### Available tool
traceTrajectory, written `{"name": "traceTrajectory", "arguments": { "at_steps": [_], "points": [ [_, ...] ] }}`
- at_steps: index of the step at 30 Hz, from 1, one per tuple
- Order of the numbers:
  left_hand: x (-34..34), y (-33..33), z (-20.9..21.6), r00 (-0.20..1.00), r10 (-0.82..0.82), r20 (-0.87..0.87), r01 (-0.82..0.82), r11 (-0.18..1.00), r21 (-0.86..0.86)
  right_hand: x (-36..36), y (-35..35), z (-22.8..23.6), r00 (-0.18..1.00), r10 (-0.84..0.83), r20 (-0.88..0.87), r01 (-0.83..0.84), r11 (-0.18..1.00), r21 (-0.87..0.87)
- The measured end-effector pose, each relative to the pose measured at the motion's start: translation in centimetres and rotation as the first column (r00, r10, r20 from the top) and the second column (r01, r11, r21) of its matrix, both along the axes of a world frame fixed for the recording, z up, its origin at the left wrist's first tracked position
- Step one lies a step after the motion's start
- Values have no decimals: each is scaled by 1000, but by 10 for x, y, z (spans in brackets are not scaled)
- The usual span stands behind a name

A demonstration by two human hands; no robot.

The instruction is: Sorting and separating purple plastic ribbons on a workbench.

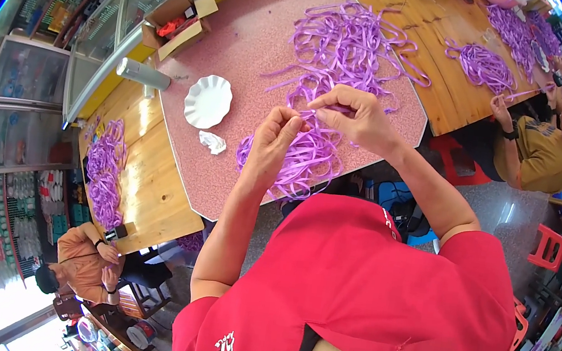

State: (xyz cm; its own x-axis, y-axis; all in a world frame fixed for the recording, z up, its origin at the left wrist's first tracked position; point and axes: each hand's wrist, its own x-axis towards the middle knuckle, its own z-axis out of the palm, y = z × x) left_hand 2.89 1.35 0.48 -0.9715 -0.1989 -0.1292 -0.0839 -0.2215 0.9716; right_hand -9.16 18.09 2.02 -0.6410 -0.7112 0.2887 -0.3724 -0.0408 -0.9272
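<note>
Purple ribbon lay heaped on the pink surface, beneath and beyond my left hand and right hand. Both hovered close together over the pile, thumb and fingers of each pinched on a strand, and they hid part of the tangle from me. Off to my left were a white plate, a crumpled tissue just beside it, a grey cylinder lying down and an open box. More heaps lay near one person left and another right.
</note>
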Motion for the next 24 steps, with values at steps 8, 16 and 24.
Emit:
{"name": "traceTrajectory", "arguments": {
  "at_steps": [8,16,24],
  "points": [
    [6,4,5,992,60,-109,-22,947,321,-7,-2,-3,674,78,735,-39,997,-70],
    [2,22,5,924,338,-178,-324,940,108,20,-13,-15,780,-31,625,39,999,0],
    [-5,1,15,864,-238,-444,-365,311,-877,11,-13,-16,580,56,812,-68,998,-20]
  ]
}}
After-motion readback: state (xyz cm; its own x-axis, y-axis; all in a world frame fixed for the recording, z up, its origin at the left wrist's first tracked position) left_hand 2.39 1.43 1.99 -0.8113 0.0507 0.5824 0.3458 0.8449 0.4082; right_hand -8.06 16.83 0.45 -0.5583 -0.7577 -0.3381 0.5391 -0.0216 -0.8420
